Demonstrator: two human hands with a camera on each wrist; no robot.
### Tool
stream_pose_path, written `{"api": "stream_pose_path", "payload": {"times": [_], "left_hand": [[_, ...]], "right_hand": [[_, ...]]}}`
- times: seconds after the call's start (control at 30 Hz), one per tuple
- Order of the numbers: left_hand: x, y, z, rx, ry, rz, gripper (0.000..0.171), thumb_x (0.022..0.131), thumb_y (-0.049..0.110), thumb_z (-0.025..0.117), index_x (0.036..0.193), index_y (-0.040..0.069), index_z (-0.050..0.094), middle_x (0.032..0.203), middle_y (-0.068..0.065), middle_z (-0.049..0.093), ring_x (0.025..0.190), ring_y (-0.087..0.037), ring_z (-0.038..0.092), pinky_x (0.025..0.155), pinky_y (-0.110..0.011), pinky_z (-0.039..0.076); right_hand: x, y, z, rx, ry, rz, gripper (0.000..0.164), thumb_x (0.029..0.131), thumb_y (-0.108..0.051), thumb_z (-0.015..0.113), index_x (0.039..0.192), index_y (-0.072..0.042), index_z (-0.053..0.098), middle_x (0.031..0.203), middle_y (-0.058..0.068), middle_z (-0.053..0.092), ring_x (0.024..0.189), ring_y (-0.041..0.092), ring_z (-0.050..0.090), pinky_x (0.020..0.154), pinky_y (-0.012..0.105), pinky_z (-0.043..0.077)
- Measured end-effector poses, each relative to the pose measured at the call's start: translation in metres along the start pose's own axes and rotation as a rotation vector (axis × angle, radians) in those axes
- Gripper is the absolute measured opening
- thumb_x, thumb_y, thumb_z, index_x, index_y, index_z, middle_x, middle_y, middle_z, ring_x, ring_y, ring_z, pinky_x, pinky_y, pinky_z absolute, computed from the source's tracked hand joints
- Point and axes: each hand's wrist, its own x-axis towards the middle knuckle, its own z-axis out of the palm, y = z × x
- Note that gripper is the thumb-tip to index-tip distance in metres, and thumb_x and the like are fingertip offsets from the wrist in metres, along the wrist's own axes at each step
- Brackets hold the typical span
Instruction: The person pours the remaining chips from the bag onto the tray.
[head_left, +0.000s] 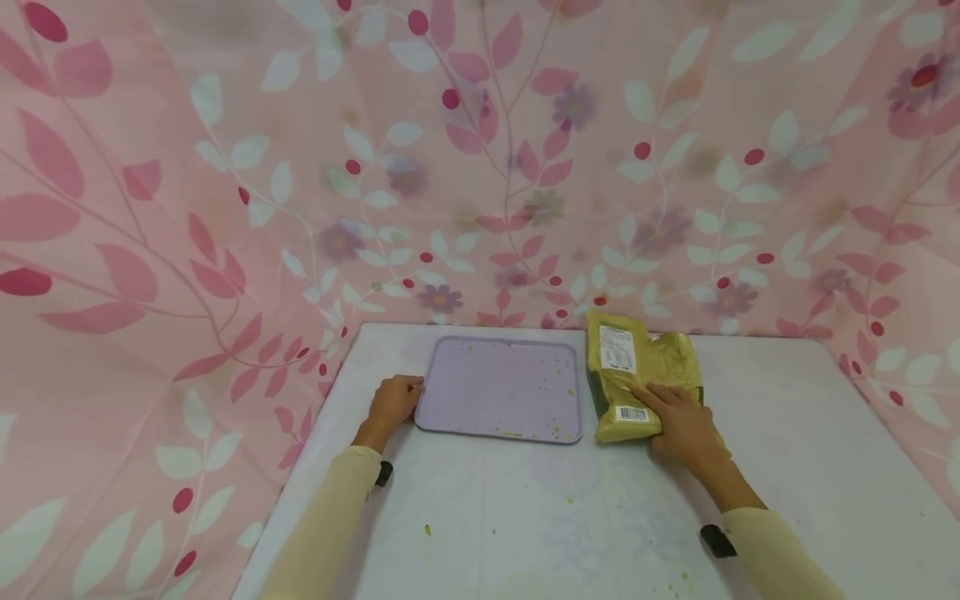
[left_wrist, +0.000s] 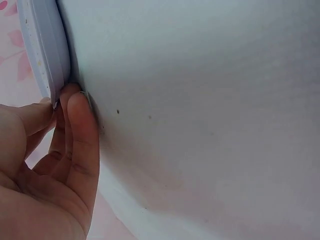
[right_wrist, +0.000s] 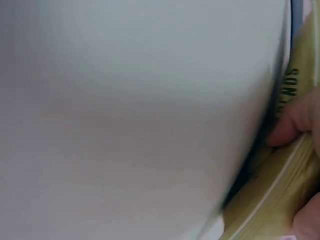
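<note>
In the head view a light purple tray (head_left: 498, 387) lies on the white-covered table, yellow crumbs scattered over it. My left hand (head_left: 395, 402) is at its left side. From the left wrist, the thumb and fingers (left_wrist: 80, 145) pinch the rim of the tray (left_wrist: 52, 50). Right of the tray lies a crumpled golden bag (head_left: 663, 362) with white labels and a barcode. My right hand (head_left: 682, 425) lies over its lower right part and grips it. Close up, the thumb (right_wrist: 297, 117) presses into the folded bag (right_wrist: 270, 192); most of that hand is outside the right wrist view.
The table (head_left: 495, 517) has a white cloth with small yellow crumbs (head_left: 427, 529) near the front. A pink floral curtain (head_left: 480, 167) hangs behind the table and along its sides. The tray and bag stand close together near the back edge.
</note>
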Motion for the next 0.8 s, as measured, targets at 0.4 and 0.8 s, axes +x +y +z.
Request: {"api": "stream_pose_path", "payload": {"times": [0.4, 0.8], "left_hand": [[-0.005, -0.005, -0.001, 0.005, -0.026, -0.015, 0.033, 0.097, 0.018, 0.060, 0.128, 0.008, 0.066, 0.062, -0.002, 0.058, 0.044, -0.013, 0.052, 0.044, -0.028, 0.045], [-0.011, -0.013, 0.006, -0.002, -0.014, -0.012, 0.032, 0.096, 0.017, 0.061, 0.126, 0.007, 0.066, 0.060, -0.002, 0.056, 0.042, -0.013, 0.051, 0.043, -0.028, 0.044]], "right_hand": [[-0.026, 0.009, -0.007, 0.540, 0.683, -0.067, 0.081, 0.058, 0.026, 0.065, 0.133, -0.004, 0.060, 0.126, 0.014, 0.061, 0.119, 0.017, 0.050, 0.100, 0.016, 0.033], [-0.016, -0.033, -0.080, 2.305, 0.629, -0.371, 0.055, 0.084, 0.029, 0.040, 0.133, 0.004, 0.044, 0.123, 0.019, 0.057, 0.112, 0.029, 0.058, 0.089, 0.038, 0.051]]}}
